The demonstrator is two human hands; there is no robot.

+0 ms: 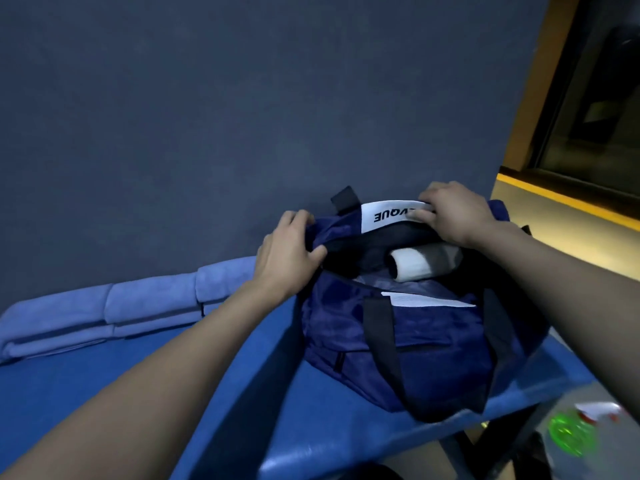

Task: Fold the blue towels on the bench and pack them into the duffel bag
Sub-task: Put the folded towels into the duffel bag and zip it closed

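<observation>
Meanwhile both hands grip the navy fabric duffel bag (398, 341): left hand (284, 258) at its left mouth edge, right hand (453, 213) on the far rim. Folded light-blue towels (104, 313) lie along the blue bench (104, 393), leftward, nearer the left hand.

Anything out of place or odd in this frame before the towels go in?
Nothing spilled or damaged. One oddity: the duffel bag already holds a white roll, while the blue towels lie folded on the bench, unpacked.

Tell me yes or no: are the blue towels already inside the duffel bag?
No, the blue towels lie on the bench, left of the duffel bag.
</observation>
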